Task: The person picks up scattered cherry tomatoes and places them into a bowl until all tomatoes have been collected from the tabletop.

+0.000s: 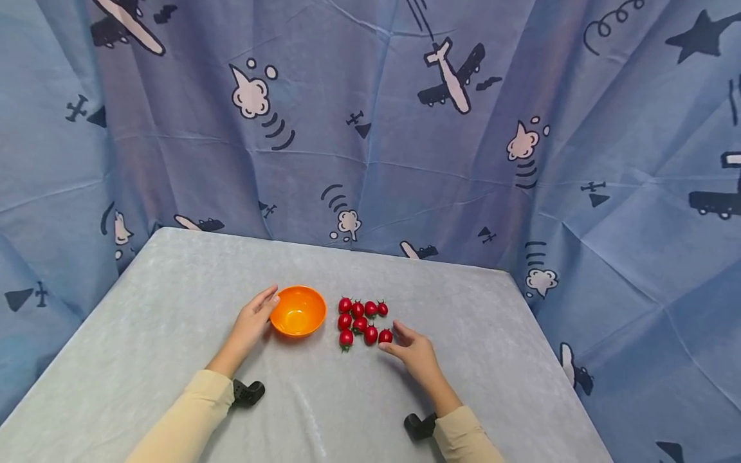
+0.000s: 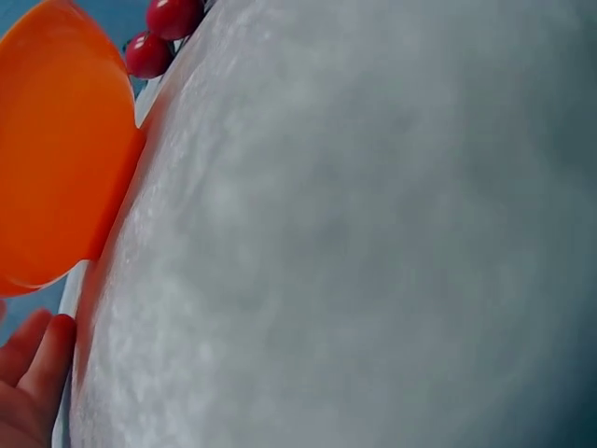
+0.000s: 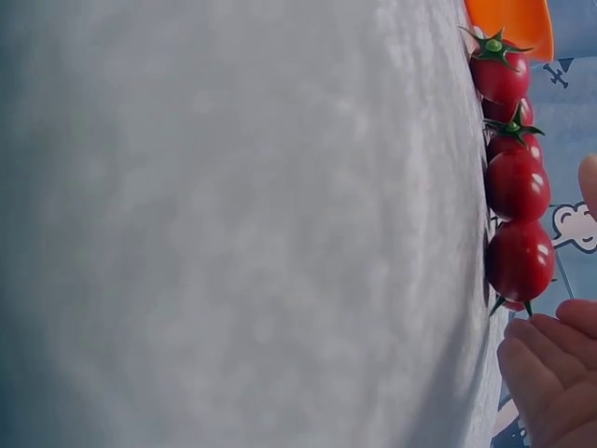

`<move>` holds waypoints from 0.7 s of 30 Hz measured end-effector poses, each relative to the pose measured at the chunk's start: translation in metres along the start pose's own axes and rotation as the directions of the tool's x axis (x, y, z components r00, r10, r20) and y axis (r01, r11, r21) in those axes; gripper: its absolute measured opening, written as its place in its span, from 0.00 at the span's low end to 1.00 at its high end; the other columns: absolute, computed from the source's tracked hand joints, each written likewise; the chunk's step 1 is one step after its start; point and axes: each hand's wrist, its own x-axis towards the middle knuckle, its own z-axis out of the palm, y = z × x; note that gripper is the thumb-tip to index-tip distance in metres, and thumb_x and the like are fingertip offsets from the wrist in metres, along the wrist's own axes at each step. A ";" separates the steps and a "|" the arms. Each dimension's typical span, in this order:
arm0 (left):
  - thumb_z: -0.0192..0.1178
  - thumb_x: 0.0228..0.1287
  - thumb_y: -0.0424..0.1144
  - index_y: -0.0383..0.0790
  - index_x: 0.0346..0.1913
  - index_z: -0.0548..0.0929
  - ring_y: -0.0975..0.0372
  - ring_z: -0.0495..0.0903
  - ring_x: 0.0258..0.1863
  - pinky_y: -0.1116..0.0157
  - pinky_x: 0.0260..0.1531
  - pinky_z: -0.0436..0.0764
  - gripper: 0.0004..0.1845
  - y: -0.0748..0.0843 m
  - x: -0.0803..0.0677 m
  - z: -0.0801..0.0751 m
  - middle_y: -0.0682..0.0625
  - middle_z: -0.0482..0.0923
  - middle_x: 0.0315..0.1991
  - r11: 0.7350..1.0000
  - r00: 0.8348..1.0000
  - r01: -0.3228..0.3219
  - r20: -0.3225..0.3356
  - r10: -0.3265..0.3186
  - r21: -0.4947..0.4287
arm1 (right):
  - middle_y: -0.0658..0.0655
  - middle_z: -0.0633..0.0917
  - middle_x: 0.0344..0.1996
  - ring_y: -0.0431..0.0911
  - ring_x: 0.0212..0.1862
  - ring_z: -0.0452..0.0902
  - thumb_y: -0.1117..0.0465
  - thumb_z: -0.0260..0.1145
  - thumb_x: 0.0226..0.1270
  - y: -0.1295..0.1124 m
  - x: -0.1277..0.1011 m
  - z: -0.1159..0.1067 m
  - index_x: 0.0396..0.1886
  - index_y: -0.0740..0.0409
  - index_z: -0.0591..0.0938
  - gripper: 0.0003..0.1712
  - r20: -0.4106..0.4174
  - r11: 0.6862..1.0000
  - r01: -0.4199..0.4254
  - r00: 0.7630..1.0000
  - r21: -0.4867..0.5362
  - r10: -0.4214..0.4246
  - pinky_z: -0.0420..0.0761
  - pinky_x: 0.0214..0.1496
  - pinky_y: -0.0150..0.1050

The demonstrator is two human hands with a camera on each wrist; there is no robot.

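An orange bowl [image 1: 298, 311] sits upright on the table, its inside bare. My left hand [image 1: 255, 315] is at the bowl's left side, fingers extended along the rim; in the left wrist view its fingers [image 2: 47, 359] lie close beside the bowl wall. Several red cherry tomatoes [image 1: 360, 324] with green stems lie grouped just right of the bowl. My right hand [image 1: 418, 354] reaches to the group's right end, thumb and fingers spread around the nearest tomato [image 1: 385, 336]. In the right wrist view the fingers [image 3: 536, 364] are relaxed, right by that tomato's stem end.
A pale grey cloth covers the table [image 1: 347, 411]. Behind it hangs a blue curtain [image 1: 324, 128] printed with airplanes and clouds. Black wrist devices [image 1: 249, 393] sit by both cream sleeves.
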 end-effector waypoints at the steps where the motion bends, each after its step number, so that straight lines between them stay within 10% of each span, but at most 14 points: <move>1: 0.47 0.78 0.53 0.42 0.77 0.61 0.49 0.63 0.75 0.49 0.71 0.69 0.31 0.000 0.000 0.000 0.41 0.60 0.77 1.000 1.000 0.004 -0.001 -0.004 -0.005 | 0.64 0.76 0.67 0.58 0.67 0.74 0.51 0.78 0.56 0.000 0.000 0.000 0.69 0.62 0.73 0.44 0.000 1.000 0.001 1.000 -0.001 -0.001 0.77 0.66 0.50; 13: 0.48 0.77 0.54 0.44 0.75 0.65 0.51 0.64 0.74 0.58 0.64 0.74 0.30 -0.001 0.002 0.005 0.44 0.63 0.75 1.000 0.999 0.017 -0.041 -0.017 0.011 | 0.65 0.78 0.64 0.58 0.67 0.74 0.59 0.78 0.56 0.003 0.004 0.003 0.65 0.67 0.76 0.38 0.006 0.992 0.010 1.000 0.125 -0.010 0.77 0.66 0.48; 21: 0.48 0.78 0.52 0.42 0.73 0.68 0.52 0.57 0.78 0.52 0.77 0.58 0.28 -0.004 0.002 0.005 0.44 0.63 0.75 1.000 0.999 -0.017 -0.049 0.016 -0.020 | 0.66 0.78 0.64 0.58 0.67 0.74 0.59 0.77 0.56 0.002 0.005 0.005 0.65 0.67 0.76 0.38 0.019 0.993 0.000 1.000 0.122 -0.002 0.79 0.65 0.47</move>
